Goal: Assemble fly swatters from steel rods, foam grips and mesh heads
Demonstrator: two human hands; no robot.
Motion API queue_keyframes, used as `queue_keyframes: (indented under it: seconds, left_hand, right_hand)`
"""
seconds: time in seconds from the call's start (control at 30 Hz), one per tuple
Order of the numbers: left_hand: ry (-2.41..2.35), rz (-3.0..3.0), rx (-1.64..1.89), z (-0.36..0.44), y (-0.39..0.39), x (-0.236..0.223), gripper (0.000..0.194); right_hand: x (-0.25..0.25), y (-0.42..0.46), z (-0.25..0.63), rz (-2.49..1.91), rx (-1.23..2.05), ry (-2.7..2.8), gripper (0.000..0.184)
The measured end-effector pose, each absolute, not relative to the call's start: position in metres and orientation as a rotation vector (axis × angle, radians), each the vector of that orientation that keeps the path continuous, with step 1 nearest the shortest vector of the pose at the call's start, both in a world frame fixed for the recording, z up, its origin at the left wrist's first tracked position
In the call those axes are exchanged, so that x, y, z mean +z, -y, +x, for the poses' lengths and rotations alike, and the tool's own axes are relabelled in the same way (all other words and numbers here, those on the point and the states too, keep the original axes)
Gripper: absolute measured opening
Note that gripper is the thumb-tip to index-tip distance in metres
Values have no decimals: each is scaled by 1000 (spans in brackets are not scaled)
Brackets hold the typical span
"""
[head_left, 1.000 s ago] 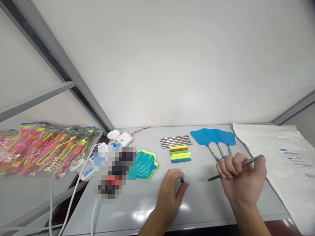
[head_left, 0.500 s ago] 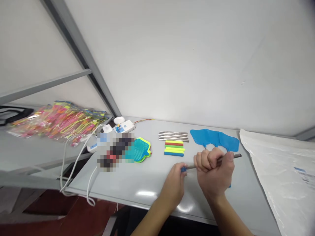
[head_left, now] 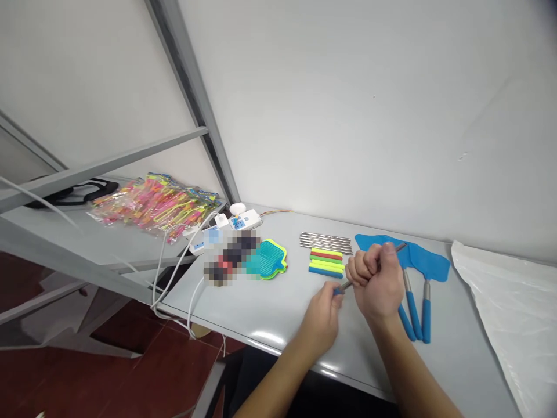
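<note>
My right hand (head_left: 378,284) is wrapped in a fist round a thin metal rod (head_left: 401,247), whose bare end sticks out past the thumb. The fingers of my left hand (head_left: 322,319) pinch a small blue piece (head_left: 338,290) at the rod's other end; most of that piece is hidden. Beyond my hands lie a row of metal rods (head_left: 325,241) and a stack of coloured handle sleeves (head_left: 326,265) in yellow, red, green and blue. Several blue fly swatters (head_left: 429,264) with metal shafts and blue handles lie right of my right hand, partly covered by it.
Teal and yellow-green swatter heads (head_left: 275,258) lie left of the sleeves, beside a blurred-out patch. Power strips (head_left: 246,220) with white cables (head_left: 163,261) are at the table's left end. Bagged colourful items (head_left: 161,203) fill a shelf. A white plastic bag (head_left: 491,302) covers the right side.
The view has swung left, so the table things appear further right. Both hands still grip the rod and blue piece, and the rod is tilted more steeply. The swatters' blue handles now show.
</note>
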State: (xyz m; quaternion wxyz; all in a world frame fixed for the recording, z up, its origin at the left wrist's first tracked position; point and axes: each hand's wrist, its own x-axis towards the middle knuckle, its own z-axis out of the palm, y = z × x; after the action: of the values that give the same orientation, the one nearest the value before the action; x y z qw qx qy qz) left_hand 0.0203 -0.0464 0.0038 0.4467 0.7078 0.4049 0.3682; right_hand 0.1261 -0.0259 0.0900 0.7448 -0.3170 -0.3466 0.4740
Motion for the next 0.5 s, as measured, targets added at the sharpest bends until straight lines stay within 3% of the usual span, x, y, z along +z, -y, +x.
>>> queue_keyframes:
  seconds: [0.13, 0.23, 0.5]
  left_hand:
    - [-974, 1729, 925, 16, 44, 5, 22]
    - [-920, 1752, 943, 10, 45, 10, 22]
    - [-798, 1901, 933, -8, 53, 46, 22]
  right_hand:
    - [76, 26, 115, -963, 1069, 960, 45]
    - [71, 34, 115, -1091, 865, 1178, 39]
    - [88, 47, 104, -984, 807, 1122, 44]
